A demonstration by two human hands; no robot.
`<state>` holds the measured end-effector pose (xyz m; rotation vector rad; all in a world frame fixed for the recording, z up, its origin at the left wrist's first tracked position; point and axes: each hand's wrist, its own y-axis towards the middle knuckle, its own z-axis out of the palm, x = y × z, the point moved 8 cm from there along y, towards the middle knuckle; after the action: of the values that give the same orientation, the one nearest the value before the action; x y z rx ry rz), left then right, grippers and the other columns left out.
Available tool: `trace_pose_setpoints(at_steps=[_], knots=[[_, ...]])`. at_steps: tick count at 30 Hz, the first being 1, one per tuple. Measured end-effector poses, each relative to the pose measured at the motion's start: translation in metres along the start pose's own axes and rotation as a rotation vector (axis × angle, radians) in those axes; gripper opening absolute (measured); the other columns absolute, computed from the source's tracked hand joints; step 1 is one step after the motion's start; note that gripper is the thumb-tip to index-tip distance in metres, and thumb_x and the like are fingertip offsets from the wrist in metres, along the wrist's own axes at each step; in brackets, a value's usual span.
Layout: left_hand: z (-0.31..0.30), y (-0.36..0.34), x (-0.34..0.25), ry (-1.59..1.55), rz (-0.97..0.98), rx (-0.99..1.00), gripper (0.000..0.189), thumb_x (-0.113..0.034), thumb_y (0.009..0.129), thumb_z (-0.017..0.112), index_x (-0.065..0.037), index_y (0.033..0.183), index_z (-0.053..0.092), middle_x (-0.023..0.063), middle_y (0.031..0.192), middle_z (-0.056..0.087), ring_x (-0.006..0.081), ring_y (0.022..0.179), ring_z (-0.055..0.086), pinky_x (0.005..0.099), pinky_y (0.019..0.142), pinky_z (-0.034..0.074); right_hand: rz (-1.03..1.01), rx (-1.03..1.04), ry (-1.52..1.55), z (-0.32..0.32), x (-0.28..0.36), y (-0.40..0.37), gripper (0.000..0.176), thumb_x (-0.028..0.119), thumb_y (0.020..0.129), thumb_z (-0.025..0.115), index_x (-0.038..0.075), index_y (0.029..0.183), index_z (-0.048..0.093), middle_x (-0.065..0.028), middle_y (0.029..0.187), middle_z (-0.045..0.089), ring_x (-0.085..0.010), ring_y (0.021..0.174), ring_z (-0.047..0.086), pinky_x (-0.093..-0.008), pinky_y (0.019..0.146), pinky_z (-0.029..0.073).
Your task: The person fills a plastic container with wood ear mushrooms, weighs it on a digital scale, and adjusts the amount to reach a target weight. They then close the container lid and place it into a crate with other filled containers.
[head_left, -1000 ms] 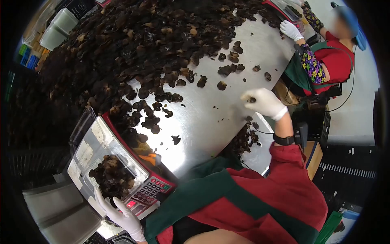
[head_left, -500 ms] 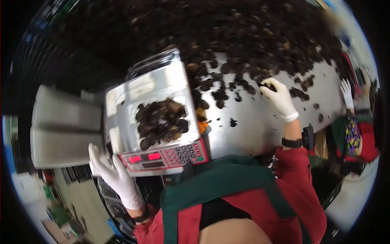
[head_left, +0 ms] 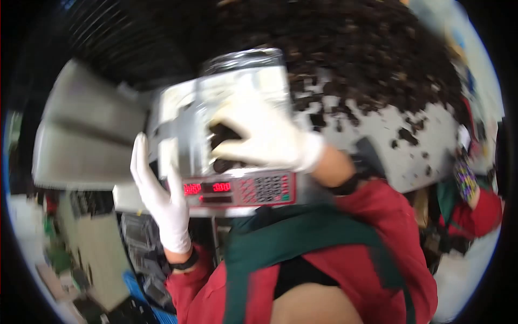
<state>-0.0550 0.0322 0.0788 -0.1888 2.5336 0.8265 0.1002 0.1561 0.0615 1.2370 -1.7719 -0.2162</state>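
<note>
My right hand [head_left: 264, 135], white-gloved and blurred, is over the digital scale [head_left: 240, 189]. Its thumb and fingers curve around dark brown, rounded pieces [head_left: 224, 135] whose exact kind I cannot make out. The hand covers most of that heap, so whether the pieces are lifted is hidden. Clear plastic film or a tray [head_left: 189, 124] lies on the scale's pale top. At the scale's left front corner, my left hand [head_left: 159, 189], also gloved, has its fingers stretched out and holds nothing visible. The red display is lit, its digits blurred.
A large mass of similar dark pieces [head_left: 372, 54] covers the back of the metal table [head_left: 388, 156]. Stacked pale trays [head_left: 81, 140] stand left of the scale. At the far right is another person's arm in a patterned sleeve [head_left: 465, 178].
My right hand has moved left from the loose pieces on the table to the heap on the scale. My left hand stays by the scale's corner. The view has shifted.
</note>
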Motion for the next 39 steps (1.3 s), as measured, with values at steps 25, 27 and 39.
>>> trace_pose_setpoints(at_steps=[25,27,39], knots=[[0.091,0.005,-0.053,0.024,0.109,0.369,0.058,-0.033,0.105,0.042,0.002,0.151,0.034,0.0222,0.148,0.045,0.0360,0.134,0.045,0.0439,0.112,0.035,1.084,-0.185,-1.020,-0.276,-0.137,-0.359,0.045,-0.003,0.082,0.055,0.012,0.123,0.063,-0.0114,0.124,0.061,-0.0326,0.117,0.056,-0.0426,0.097,0.049],[0.090,0.006,-0.060,0.082,0.118,0.371,0.057,-0.033,0.105,0.043,0.002,0.149,0.037,0.0211,0.147,0.046,0.0365,0.131,0.046,0.0444,0.110,0.036,1.015,-0.146,-1.006,-0.279,-0.150,-0.377,0.035,0.003,0.086,0.053,0.013,0.117,0.065,-0.0075,0.117,0.065,-0.0297,0.112,0.059,-0.0417,0.092,0.051],[0.079,-0.007,-0.050,0.062,0.061,0.282,0.058,-0.032,0.106,0.043,-0.002,0.153,0.029,0.0212,0.154,0.033,0.0352,0.143,0.034,0.0460,0.119,0.027,0.760,-0.152,-0.850,-0.192,-0.188,-0.223,0.046,0.038,0.082,0.072,0.017,0.123,0.065,-0.0099,0.132,0.055,-0.0303,0.116,0.054,-0.0425,0.094,0.051]])
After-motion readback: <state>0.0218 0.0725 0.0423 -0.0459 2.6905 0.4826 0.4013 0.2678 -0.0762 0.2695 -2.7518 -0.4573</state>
